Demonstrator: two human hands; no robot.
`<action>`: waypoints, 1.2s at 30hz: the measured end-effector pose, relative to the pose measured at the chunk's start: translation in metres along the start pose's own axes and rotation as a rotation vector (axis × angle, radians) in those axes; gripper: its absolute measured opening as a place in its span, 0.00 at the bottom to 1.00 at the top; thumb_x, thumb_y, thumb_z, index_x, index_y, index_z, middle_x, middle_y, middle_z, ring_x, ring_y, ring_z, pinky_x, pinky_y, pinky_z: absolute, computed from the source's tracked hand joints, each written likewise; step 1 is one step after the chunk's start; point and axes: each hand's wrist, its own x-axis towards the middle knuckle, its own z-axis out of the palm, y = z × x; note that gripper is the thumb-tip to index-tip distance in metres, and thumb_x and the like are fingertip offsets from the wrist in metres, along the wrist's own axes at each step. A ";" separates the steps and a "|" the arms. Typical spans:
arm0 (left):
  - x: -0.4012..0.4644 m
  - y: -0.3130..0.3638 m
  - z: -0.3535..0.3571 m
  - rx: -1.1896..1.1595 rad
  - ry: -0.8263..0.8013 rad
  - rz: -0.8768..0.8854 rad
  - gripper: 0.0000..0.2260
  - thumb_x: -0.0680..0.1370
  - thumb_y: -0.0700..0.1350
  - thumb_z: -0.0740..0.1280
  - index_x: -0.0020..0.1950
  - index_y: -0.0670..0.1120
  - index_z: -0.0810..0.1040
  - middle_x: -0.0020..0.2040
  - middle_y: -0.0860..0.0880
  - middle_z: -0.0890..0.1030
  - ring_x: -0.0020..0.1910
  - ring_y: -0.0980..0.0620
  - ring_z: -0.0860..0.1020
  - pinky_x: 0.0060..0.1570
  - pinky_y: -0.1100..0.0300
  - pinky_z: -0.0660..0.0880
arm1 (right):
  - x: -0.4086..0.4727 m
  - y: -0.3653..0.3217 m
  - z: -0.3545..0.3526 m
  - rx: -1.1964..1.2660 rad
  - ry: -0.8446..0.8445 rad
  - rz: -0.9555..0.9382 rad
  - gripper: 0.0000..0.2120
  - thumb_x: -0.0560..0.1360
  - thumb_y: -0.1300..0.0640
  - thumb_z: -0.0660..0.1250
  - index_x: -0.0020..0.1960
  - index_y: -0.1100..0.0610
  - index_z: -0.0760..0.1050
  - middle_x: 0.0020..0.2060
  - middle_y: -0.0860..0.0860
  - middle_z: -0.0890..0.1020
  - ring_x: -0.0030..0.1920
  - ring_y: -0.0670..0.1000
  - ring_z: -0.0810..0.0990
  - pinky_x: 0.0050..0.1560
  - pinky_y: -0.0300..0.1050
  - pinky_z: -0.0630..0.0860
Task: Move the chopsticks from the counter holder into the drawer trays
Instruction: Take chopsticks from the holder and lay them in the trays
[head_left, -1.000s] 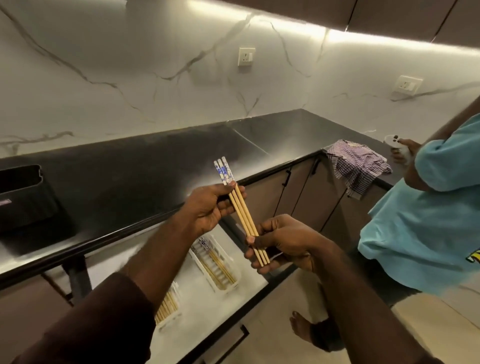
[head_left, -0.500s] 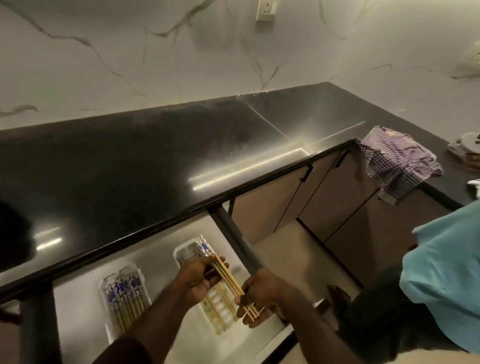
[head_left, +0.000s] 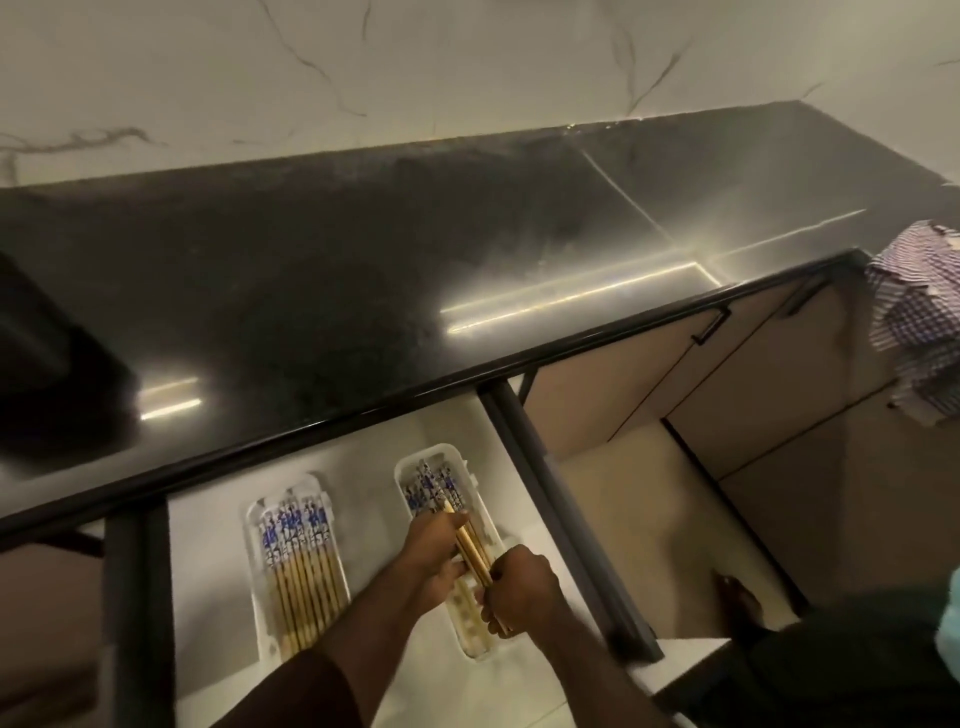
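A small bundle of wooden chopsticks with blue-and-white patterned tops lies low over the right tray in the open white drawer. My left hand grips the bundle near its middle. My right hand grips its plain lower end. The patterned tops reach into the tray's far end. To the left, a second clear tray holds several chopsticks laid side by side. A dark holder sits on the counter at the far left, blurred.
The black counter runs above the drawer, its edge overhanging the drawer's back. A checked cloth hangs at the right. Another person's dark clothing and foot are at the lower right, beside the drawer's dark side rail.
Both hands have carried the chopstick bundle from above the counter edge down into the drawer, onto the right tray. My view has tilted down toward the drawer.
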 end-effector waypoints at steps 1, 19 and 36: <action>0.000 -0.001 0.000 0.015 0.010 0.002 0.17 0.80 0.38 0.62 0.69 0.39 0.71 0.60 0.35 0.79 0.59 0.35 0.78 0.62 0.38 0.73 | 0.003 0.001 0.004 -0.024 0.018 -0.008 0.08 0.72 0.61 0.70 0.50 0.61 0.80 0.42 0.57 0.85 0.39 0.55 0.86 0.41 0.50 0.84; 0.018 -0.017 0.006 0.123 -0.001 0.023 0.14 0.80 0.39 0.60 0.65 0.44 0.74 0.57 0.39 0.81 0.56 0.40 0.79 0.64 0.42 0.73 | 0.021 0.018 0.031 -0.194 0.146 -0.168 0.15 0.73 0.54 0.70 0.59 0.56 0.75 0.53 0.52 0.80 0.51 0.53 0.81 0.52 0.44 0.80; 0.025 -0.030 0.008 0.199 0.004 -0.025 0.19 0.80 0.40 0.60 0.72 0.45 0.69 0.63 0.40 0.77 0.63 0.40 0.75 0.68 0.41 0.68 | 0.018 0.019 0.046 -0.140 0.207 -0.198 0.14 0.81 0.50 0.60 0.61 0.57 0.74 0.54 0.52 0.82 0.52 0.52 0.82 0.56 0.46 0.80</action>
